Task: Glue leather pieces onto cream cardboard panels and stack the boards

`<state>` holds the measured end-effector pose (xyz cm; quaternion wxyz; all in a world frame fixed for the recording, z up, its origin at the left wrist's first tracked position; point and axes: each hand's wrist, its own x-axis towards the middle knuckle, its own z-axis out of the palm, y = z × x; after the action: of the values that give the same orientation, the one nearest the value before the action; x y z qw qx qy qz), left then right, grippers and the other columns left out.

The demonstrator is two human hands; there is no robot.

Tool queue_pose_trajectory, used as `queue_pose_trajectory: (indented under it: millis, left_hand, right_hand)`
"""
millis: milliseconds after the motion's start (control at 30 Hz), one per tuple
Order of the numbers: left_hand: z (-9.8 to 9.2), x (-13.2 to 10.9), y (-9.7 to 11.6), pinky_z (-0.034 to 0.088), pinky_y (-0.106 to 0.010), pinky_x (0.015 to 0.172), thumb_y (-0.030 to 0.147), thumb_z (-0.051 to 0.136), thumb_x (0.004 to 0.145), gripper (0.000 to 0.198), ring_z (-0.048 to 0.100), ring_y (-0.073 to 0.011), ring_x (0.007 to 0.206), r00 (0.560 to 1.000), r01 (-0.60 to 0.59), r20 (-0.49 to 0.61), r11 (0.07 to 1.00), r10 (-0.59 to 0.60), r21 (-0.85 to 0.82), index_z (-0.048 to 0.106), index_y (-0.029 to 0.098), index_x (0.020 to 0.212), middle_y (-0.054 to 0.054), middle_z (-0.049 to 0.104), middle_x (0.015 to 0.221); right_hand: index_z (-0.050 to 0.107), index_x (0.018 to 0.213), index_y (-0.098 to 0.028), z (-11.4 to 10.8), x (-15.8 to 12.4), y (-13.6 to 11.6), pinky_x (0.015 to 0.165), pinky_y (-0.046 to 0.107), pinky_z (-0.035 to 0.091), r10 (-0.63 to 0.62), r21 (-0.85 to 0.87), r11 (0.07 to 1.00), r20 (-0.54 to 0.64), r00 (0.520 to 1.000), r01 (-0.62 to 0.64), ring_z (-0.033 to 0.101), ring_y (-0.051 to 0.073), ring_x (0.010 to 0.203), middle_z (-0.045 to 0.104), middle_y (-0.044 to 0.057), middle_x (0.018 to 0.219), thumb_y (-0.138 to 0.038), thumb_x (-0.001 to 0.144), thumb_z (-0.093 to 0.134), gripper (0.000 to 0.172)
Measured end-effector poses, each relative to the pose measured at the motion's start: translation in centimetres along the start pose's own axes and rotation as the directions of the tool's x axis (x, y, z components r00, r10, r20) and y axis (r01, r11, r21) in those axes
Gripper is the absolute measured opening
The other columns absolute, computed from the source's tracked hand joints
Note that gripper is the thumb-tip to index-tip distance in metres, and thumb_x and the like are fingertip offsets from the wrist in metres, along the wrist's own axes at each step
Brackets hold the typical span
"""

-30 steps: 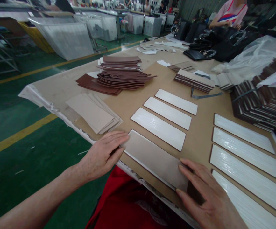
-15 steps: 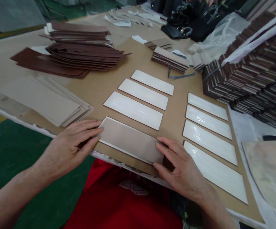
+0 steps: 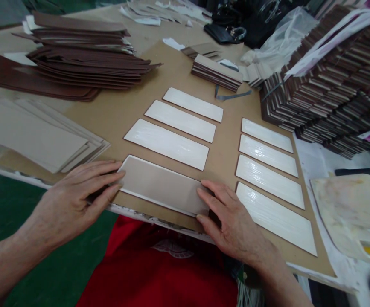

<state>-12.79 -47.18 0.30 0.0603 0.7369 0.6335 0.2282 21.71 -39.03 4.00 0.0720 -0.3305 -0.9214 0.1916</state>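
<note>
A flat beige panel (image 3: pixel 161 184) lies at the table's near edge on top of a white-coated strip, whose white border shows around it. My left hand (image 3: pixel 85 192) grips the panel's left end, with fingertips and thumb on its edge. At the right end, my right hand (image 3: pixel 223 209) holds the panel between fingers and thumb and covers that corner. Behind it lie several dark-edged strips with a wet-looking white coating (image 3: pixel 168 144). More glossy white strips (image 3: pixel 277 217) form a column to the right.
Loose beige panels (image 3: pixel 27 132) are stacked at left, below piles of brown sheets (image 3: pixel 85 68). A tall stack of dark-edged pieces (image 3: pixel 332 81) stands at right, near a stained pale sheet (image 3: pixel 345 209). A small bundle of strips (image 3: pixel 217 72) sits farther back.
The camera view has turned slightly right, so the scene sits farther left and a little higher. My hands keep their places at the two ends of the beige panel.
</note>
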Motion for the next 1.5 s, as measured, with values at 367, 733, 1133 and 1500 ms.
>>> queue_pose_trajectory:
  millis: [367, 733, 1133, 1500]
  left_hand:
    - [0.8, -0.2, -1.3, 0.042, -0.044, 0.114, 0.028, 0.055, 0.096, 0.028, 0.058, -0.0229, 0.126, 0.993, -0.088, -0.072, 0.996, 0.090, 0.023, 0.063, 0.026, 0.123, -0.005, 0.063, 0.133]
    - [0.7, -0.1, -1.1, 0.042, -0.046, 0.114, 0.028, 0.053, 0.097, 0.027, 0.056, -0.0249, 0.126, 0.994, -0.094, -0.054, 0.993, 0.098, 0.067, 0.062, 0.023, 0.122, -0.007, 0.061, 0.135]
    - [0.7, 1.0, 0.5, 0.028, -0.064, 0.117, 0.040, 0.046, 0.100, 0.042, 0.056, -0.0329, 0.118, 0.944, -0.324, 0.178, 0.885, 0.278, 0.334, 0.058, 0.025, 0.137, -0.011, 0.063, 0.120]
    - [1.3, 0.3, -1.2, 0.027, -0.057, 0.122, 0.062, 0.062, 0.088, 0.068, 0.033, -0.0364, 0.147, 0.943, -0.320, 0.176, 0.913, 0.282, 0.253, 0.048, 0.032, 0.147, -0.007, 0.038, 0.159]
  right_hand:
    - [0.054, 0.142, -0.011, 0.6, -0.3, -0.1, 0.119, 0.055, 0.037, 0.010, -0.072, 0.997, 0.033, 0.999, -0.008, 0.039, 0.032, 0.143, 0.043, 0.017, 0.155, -0.030, 0.098, 0.053, 0.048]
    - [0.053, 0.143, -0.010, 1.5, -0.7, 0.0, 0.120, 0.054, 0.034, -0.007, -0.118, 0.993, -0.016, 1.000, 0.006, 0.024, 0.031, 0.150, 0.037, 0.014, 0.160, -0.031, 0.100, 0.053, 0.048]
    - [0.057, 0.143, -0.023, 2.0, 0.8, -3.0, 0.102, 0.057, 0.050, 0.019, -0.258, 0.966, -0.002, 1.000, -0.019, 0.051, 0.040, 0.129, 0.056, 0.020, 0.142, -0.070, 0.091, 0.053, 0.070]
    - [0.045, 0.150, -0.008, 2.4, -2.0, -1.0, 0.123, 0.054, 0.027, -0.039, -0.327, 0.944, -0.029, 0.999, 0.027, 0.035, 0.031, 0.147, 0.039, 0.014, 0.159, -0.063, 0.097, 0.049, 0.077]
